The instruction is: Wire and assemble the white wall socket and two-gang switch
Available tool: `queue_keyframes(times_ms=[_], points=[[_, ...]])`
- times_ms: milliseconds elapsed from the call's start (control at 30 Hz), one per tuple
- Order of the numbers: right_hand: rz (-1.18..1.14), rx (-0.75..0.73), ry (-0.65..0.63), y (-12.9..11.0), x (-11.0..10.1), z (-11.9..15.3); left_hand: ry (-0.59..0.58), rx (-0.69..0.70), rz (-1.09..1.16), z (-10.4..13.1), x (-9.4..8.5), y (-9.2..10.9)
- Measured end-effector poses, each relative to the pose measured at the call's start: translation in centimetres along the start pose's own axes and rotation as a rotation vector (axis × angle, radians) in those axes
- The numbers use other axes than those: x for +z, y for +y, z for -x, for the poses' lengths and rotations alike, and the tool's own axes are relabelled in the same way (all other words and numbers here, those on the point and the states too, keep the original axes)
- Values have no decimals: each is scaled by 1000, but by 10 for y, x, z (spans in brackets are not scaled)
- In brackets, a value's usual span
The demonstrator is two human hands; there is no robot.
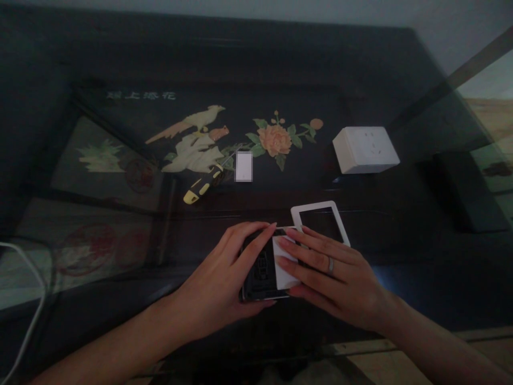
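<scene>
My left hand point(228, 272) wraps around the left side of a wall switch body point(261, 264), whose dark inner face is turned up. Over its right part lies a white rectangular switch plate point(284, 267). My right hand point(336, 272), with a ring on one finger, has its fingers pressed together on that plate and the body's right side. Those fingers hide the right edge. Just behind my right hand a white square cover frame point(295, 214) rests on the table, partly covered by the fingers.
Farther back on the dark glossy table point(240, 64) lies a yellow-and-black screwdriver point(203, 184), beside a small blurred-out white piece point(244, 167). A white box with a socket face point(366, 149) stands at the right. A white cable point(34, 278) curves along the left edge.
</scene>
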State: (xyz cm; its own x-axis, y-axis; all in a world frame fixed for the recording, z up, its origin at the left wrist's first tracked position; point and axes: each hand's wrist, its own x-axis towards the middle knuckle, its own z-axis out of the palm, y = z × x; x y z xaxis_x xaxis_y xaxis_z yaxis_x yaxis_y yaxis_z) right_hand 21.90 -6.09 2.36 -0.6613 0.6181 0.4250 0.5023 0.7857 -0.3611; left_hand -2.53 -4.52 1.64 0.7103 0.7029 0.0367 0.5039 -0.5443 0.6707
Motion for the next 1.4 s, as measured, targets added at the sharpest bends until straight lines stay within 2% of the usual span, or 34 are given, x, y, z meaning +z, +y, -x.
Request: queue_keyframes(times_ms=[600,1233,1400], points=[[63,-94,37,2,3,0,-24,-14,-11,1,0,0],[60,-85,51,2,1,-2,-18,5,-56,-1,0,0],[70,-98,22,2,1,-2,-26,5,-69,-1,-1,0]])
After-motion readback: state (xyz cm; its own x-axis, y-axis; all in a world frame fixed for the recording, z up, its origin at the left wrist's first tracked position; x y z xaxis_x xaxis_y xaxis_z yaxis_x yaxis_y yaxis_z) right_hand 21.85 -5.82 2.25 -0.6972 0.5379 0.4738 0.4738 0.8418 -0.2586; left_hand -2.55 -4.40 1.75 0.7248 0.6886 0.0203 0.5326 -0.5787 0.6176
